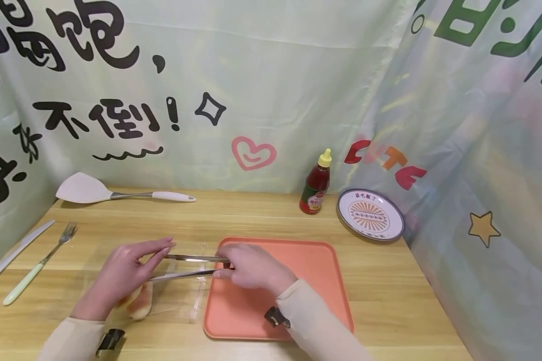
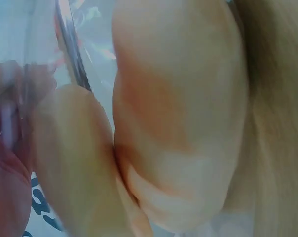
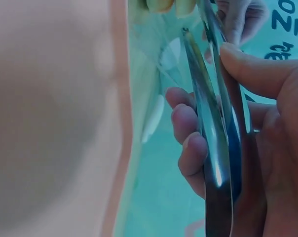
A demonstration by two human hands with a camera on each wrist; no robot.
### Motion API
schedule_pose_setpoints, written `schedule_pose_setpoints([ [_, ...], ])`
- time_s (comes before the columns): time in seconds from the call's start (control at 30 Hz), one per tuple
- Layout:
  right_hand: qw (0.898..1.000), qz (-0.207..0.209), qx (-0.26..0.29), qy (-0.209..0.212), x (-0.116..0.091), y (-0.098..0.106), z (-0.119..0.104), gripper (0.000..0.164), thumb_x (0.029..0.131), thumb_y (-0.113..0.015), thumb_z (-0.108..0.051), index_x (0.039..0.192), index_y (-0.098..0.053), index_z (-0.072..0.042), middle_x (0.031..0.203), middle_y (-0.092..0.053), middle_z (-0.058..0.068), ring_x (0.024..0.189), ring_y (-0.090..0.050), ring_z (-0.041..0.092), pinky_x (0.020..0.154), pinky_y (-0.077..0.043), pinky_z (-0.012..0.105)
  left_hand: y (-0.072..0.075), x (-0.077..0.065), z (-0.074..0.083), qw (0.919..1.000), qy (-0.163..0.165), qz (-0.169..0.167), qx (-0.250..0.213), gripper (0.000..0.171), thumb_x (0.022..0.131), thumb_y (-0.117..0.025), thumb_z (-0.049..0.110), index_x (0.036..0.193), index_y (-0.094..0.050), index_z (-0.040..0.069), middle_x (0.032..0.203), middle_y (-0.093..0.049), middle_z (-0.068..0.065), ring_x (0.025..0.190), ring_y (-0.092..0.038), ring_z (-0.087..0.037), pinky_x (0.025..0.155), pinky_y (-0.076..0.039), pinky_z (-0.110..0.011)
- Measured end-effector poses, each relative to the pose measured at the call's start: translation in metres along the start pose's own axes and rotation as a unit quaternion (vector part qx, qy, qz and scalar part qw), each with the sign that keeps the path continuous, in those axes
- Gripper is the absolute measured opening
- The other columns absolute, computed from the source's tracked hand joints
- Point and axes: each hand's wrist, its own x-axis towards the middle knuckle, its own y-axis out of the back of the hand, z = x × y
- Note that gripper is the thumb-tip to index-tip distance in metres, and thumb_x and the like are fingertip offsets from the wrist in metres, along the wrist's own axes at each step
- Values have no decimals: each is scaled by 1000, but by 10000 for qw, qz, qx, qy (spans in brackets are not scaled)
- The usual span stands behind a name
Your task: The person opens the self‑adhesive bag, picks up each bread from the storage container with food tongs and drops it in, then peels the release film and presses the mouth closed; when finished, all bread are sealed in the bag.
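Observation:
My right hand (image 1: 255, 268) grips metal tongs (image 1: 194, 258) above the left edge of the pink tray (image 1: 307, 260). The two tong arms stand apart, tips pointing left. In the right wrist view, thumb and fingers press the tong arms (image 3: 208, 113) from either side. My left hand (image 1: 128, 268), beside the tong tips, pinches the clear plastic bag (image 1: 176, 301) with thumb and forefinger. Bread rolls (image 1: 141, 303) lie under that hand, partly hidden by it. Up close in the left wrist view, two golden bread rolls (image 2: 183, 98) rest side by side.
A fork (image 1: 40, 265) and a knife (image 1: 18, 253) lie at the left, a white spatula (image 1: 86, 189) behind them. A red sauce bottle (image 1: 316, 185) stands at the back, and a patterned plate (image 1: 370, 214) leans near the right-hand cloth wall (image 1: 488, 165).

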Motion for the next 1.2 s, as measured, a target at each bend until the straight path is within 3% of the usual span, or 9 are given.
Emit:
schedule_pose_setpoints([
  [0.23, 9997, 35, 48, -222, -21, 11, 7, 20, 94, -68, -35, 103, -65, -17, 73, -52, -11, 59, -44, 6, 53, -38, 23, 1, -3, -2, 9998, 134, -48, 123, 30, 77, -79, -1, 105, -77, 10, 108, -72, -6, 67, -69, -9, 60, -56, -25],
  [0.6, 9986, 232, 105, -465, -48, 22, 23, 20, 93, -69, -33, 104, -67, -16, 68, -51, -11, 58, -44, 7, 52, -37, 25, 2, -3, -2, 9996, 284, -70, 32, 27, 80, -77, -1, 105, -77, 10, 108, -73, -6, 79, -72, -23, 58, -54, -18],
  [1.03, 9985, 472, 29, -272, -70, 26, 41, 18, 92, -71, -29, 102, -65, -16, 72, -52, -12, 61, -46, 6, 54, -41, 26, 3, 0, -1, 9998, 144, 94, -128, 28, 79, -77, -4, 104, -77, 8, 104, -74, -4, 84, -71, -23, 59, -55, -19],
  [1.2, 9984, 511, 6, -258, -78, 26, 47, 19, 92, -70, -29, 105, -65, -16, 76, -52, -13, 64, -49, 7, 56, -43, 27, 3, -2, -1, 9992, 303, -104, -233, 26, 81, -77, -2, 105, -77, 10, 109, -72, -7, 88, -71, -26, 57, -54, -16],
])
